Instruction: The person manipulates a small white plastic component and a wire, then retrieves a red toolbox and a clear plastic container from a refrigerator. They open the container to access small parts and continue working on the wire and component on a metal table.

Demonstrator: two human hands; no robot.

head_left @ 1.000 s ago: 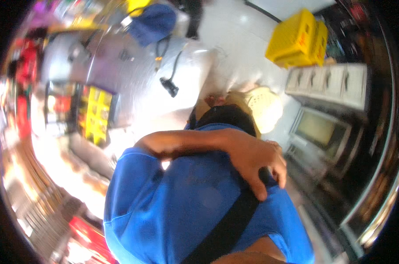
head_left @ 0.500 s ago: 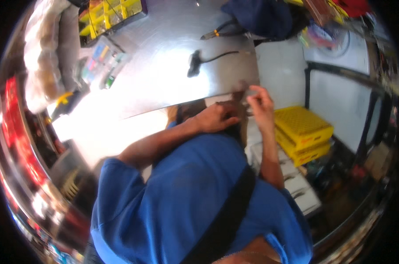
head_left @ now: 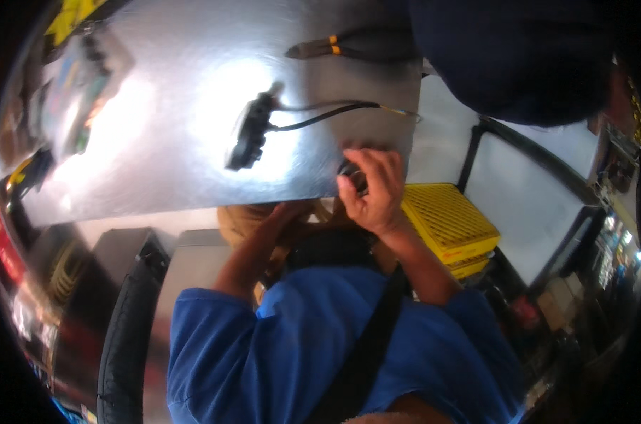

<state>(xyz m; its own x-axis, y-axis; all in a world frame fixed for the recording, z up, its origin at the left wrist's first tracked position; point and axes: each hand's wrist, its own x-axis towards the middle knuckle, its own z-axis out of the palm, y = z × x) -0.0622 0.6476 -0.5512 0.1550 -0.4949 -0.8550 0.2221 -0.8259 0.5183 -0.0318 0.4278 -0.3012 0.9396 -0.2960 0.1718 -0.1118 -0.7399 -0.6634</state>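
My right hand (head_left: 377,185) is at the front edge of the metal table, fingers curled around a small dark round piece (head_left: 350,172) whose kind I cannot make out. My left hand (head_left: 289,209) reaches in at the table's edge near my lap; its fingers are hidden. On the shiny tabletop, left of my right hand, lies a black knobbed device (head_left: 251,131) with a thin black cable (head_left: 320,119) ending in bare wires toward the right. Beyond the cable, a pair of pliers (head_left: 324,48) with dark handles and yellow bands lies flat.
A large dark navy rounded shape (head_left: 511,60) covers the far right corner. Yellow crates (head_left: 451,222) are stacked to the right of the table, beside a white panel with a black frame (head_left: 539,191). A blurred clear case (head_left: 87,92) sits at the table's left.
My right hand has moved left and over the table edge, now curled around a dark piece. My left hand has dropped toward my lap. The view has shifted closer to the table.
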